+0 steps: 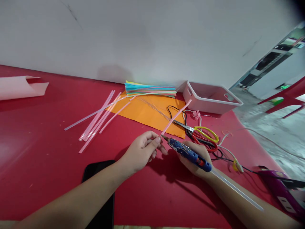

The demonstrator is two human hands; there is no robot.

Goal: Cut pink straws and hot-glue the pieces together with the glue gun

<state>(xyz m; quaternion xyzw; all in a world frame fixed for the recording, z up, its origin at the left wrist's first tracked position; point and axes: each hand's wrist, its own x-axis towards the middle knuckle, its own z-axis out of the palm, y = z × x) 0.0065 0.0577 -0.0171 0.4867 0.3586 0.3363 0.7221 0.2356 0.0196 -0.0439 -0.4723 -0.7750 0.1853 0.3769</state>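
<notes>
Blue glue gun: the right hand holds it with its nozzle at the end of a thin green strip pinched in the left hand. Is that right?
Not quite: in the head view, the thin strip is pink, not green. The left hand does pinch it, and the right hand holds the blue glue gun.

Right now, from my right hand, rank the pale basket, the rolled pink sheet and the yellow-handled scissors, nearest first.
1. Yellow-handled scissors: just beyond your right hand.
2. Pale basket: farther back, on the right.
3. Rolled pink sheet: far over on the left.
</notes>
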